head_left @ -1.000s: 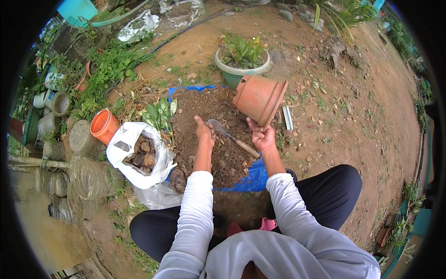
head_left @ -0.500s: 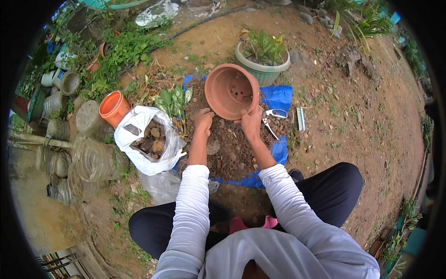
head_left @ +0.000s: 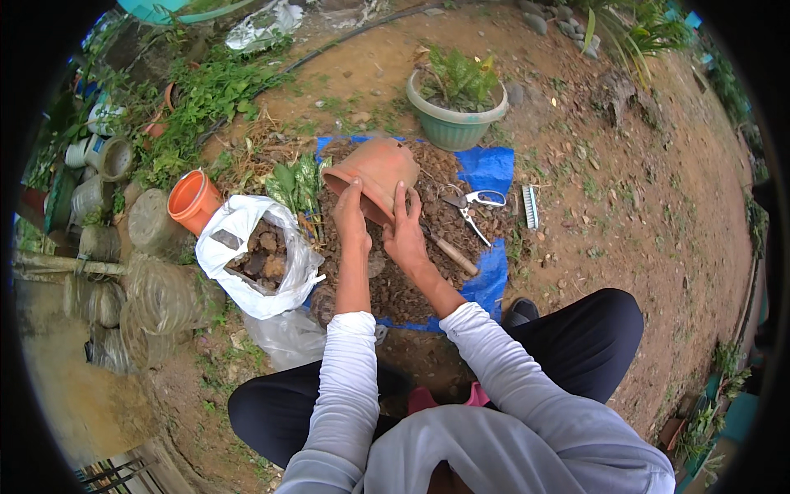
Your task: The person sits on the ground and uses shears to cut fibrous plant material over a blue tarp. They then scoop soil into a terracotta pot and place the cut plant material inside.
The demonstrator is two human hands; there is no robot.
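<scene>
A terracotta-coloured plant pot (head_left: 374,171) lies tipped on its side over the dark soil (head_left: 395,292), its mouth turned toward me and to the left. My left hand (head_left: 351,218) grips the near rim, fingers along the outer wall. On the rim's right part, my right hand (head_left: 406,237) has its fingers against the outside, with the thumb side hidden. Just right of that hand, a tool with a wooden handle (head_left: 454,253) rests on the soil, its far end partly hidden. Pruning shears (head_left: 473,207) with white handles lie farther right.
Soil covers most of a blue tarp (head_left: 487,276). Left of it stand a white bag (head_left: 216,262) of clods, an orange bucket (head_left: 194,198) and leafy cuttings (head_left: 298,188). A green planter (head_left: 457,122) is behind; a brush (head_left: 530,206) lies right.
The pot has swung over to the left and lower, its mouth turning from facing me to facing down-left. Both hands have shifted on its rim, and the wooden-handled tool has come into sight.
</scene>
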